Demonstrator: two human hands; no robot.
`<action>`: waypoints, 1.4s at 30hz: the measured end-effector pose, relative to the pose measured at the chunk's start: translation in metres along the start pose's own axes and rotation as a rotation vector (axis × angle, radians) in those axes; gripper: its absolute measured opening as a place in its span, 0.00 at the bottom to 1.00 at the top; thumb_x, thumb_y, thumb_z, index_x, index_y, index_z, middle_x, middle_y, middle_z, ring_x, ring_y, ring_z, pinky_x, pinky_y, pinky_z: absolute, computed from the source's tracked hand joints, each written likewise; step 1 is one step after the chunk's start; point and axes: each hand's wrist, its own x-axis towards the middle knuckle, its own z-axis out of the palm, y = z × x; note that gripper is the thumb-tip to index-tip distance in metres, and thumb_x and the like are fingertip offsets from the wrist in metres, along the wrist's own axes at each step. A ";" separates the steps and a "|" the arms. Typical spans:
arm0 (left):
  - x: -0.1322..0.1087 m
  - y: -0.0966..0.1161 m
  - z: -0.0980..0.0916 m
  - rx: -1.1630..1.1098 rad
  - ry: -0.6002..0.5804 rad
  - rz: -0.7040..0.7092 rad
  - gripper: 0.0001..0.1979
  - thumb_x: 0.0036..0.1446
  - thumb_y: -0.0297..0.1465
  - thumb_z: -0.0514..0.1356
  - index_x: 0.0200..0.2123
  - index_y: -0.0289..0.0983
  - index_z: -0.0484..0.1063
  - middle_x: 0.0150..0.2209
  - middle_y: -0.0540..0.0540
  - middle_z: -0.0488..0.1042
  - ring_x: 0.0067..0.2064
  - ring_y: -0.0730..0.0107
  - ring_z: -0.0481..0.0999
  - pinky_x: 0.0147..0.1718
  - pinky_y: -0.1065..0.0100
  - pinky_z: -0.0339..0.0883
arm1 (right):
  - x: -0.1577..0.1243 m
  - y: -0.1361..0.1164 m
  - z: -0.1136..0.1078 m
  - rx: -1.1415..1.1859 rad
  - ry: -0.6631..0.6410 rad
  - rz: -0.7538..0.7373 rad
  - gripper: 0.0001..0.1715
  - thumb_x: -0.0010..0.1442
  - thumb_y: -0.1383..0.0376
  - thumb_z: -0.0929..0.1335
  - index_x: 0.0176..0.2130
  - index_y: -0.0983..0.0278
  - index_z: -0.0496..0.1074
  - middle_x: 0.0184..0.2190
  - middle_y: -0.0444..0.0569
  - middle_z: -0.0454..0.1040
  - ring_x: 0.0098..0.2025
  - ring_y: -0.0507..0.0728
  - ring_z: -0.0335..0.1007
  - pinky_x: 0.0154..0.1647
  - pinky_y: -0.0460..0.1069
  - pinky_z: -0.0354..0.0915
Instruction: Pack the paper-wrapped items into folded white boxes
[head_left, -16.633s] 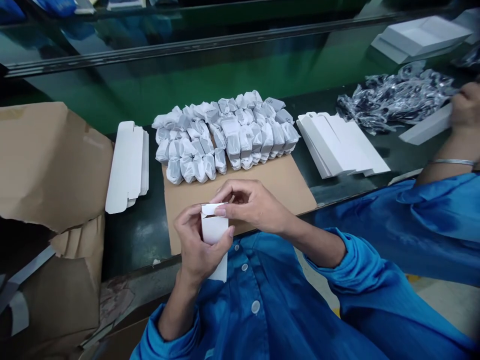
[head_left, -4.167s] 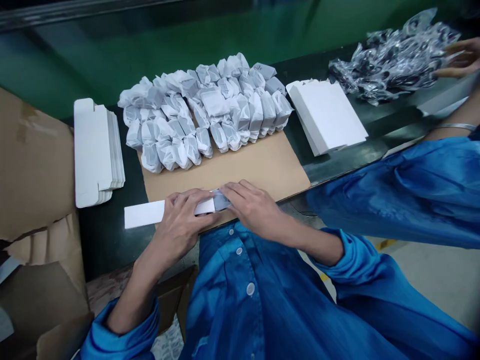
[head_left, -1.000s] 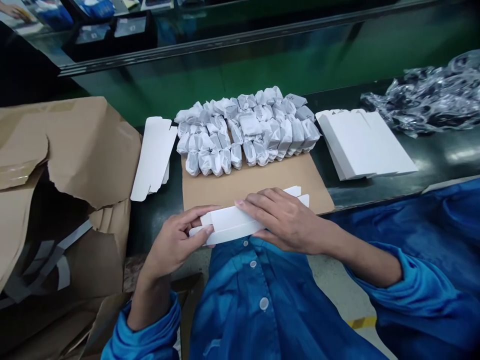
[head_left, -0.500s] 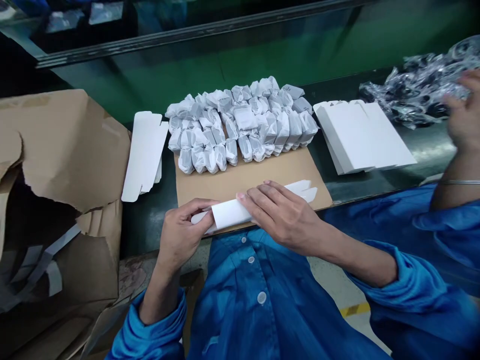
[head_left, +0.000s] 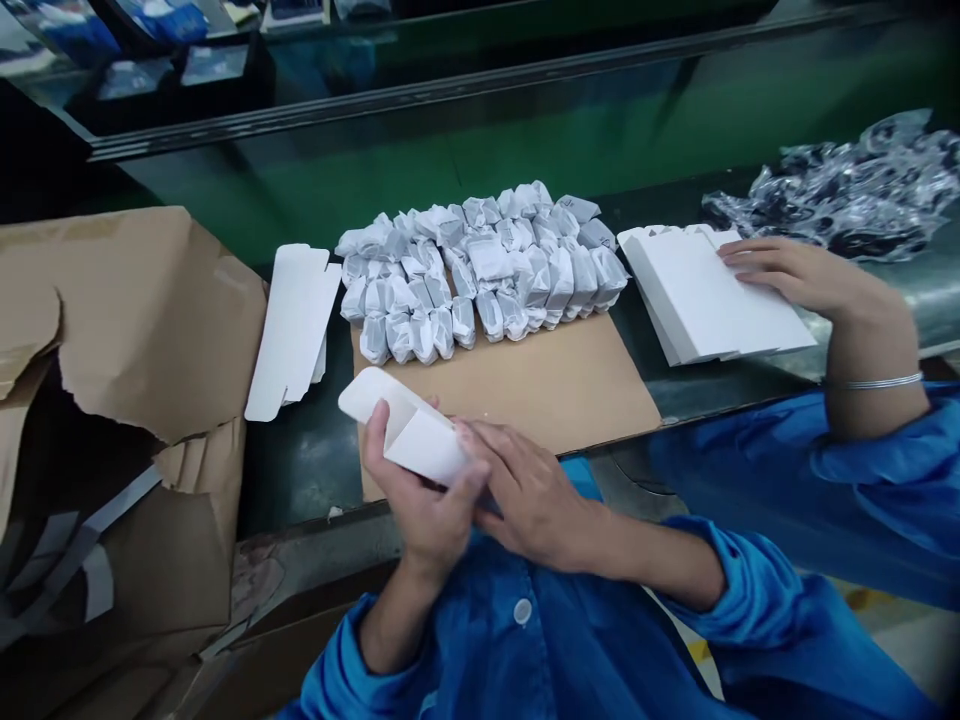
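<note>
A small white box (head_left: 427, 446), squared out into a tube with a long flap at its left end, is held over the near edge of the cardboard sheet (head_left: 555, 380). My left hand (head_left: 424, 505) grips it from below and the left, thumb along its side. My right hand (head_left: 532, 495) is wrapped round the box's right end, hiding that end. Beyond the hands, several items in white wrapping (head_left: 487, 260) stand in rows on the sheet's far part.
Flat white cartons (head_left: 292, 330) lie left of the sheet, beside a torn brown box (head_left: 127, 310). At right, a co-worker's hand (head_left: 802, 275) touches a stack of white cartons (head_left: 720, 300). Plastic-bagged dark items (head_left: 862, 190) lie behind it.
The flattened white box has been opened into a tube and turned, its left end now raised. Both my hands have shifted with it. The co-worker's hand has moved left onto the carton stack.
</note>
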 end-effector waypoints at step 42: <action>0.004 -0.002 -0.037 0.377 -0.533 0.297 0.35 0.61 0.33 0.61 0.67 0.42 0.51 0.55 0.38 0.70 0.54 0.57 0.76 0.49 0.59 0.73 | 0.005 0.003 0.011 0.230 0.165 -0.043 0.14 0.66 0.71 0.63 0.44 0.68 0.77 0.42 0.55 0.79 0.39 0.55 0.73 0.38 0.50 0.72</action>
